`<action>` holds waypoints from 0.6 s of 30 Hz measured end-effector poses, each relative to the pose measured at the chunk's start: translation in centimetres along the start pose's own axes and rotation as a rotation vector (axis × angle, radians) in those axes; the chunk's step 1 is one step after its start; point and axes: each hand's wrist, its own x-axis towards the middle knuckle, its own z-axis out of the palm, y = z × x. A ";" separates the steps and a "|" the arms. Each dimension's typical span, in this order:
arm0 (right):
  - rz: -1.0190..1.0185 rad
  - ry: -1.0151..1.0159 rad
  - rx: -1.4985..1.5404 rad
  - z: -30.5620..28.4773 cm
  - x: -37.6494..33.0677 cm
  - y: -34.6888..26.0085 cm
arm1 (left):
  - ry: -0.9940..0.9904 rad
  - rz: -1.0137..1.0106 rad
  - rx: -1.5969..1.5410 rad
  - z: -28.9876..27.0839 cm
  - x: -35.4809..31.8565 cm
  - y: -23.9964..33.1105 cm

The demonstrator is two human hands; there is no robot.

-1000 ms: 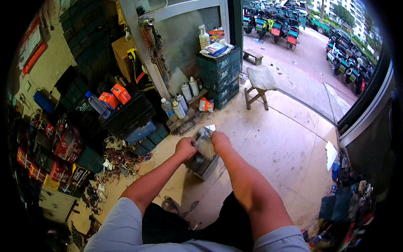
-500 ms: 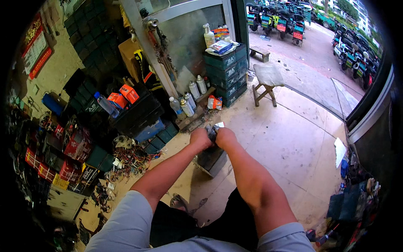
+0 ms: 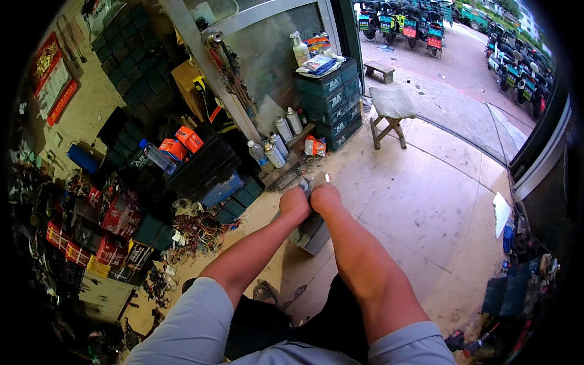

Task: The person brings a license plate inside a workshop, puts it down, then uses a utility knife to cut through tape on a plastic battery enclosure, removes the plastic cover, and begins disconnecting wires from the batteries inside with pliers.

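Note:
My left hand [image 3: 294, 202] and my right hand [image 3: 325, 198] are pressed close together, both closed around a small grey object [image 3: 310, 184] with a pale tip showing above the knuckles. What the object is cannot be made out. Just below the hands a grey box-shaped thing [image 3: 311, 233] sits on the tiled floor, partly hidden by my forearms.
Stacked dark green crates [image 3: 331, 100] with a spray bottle [image 3: 300, 48] stand ahead. Several spray cans [image 3: 275, 146] line a ledge. A wooden stool [image 3: 390, 115] is at the doorway. Tangled wires [image 3: 198, 228] and cluttered boxes lie left; parked scooters [image 3: 401, 24] are outside.
My hands have drawn closer together and moved up and away from my body, with the small object tighter between them. The view has tilted slightly.

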 end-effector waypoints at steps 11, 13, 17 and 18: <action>0.159 0.032 0.067 0.4 1.5 1.6 | -0.444 0.119 -0.101 -0.2 4.6 -1.2; 0.131 0.039 0.092 1.0 1.5 -0.5 | -0.351 0.196 -0.296 4.0 6.9 -7.3; 0.093 0.082 0.151 1.3 1.0 -3.0 | -0.393 0.168 -0.140 5.6 8.3 -11.2; 0.139 0.111 0.139 1.0 1.1 -0.4 | -0.405 0.193 -0.126 4.3 7.1 -6.4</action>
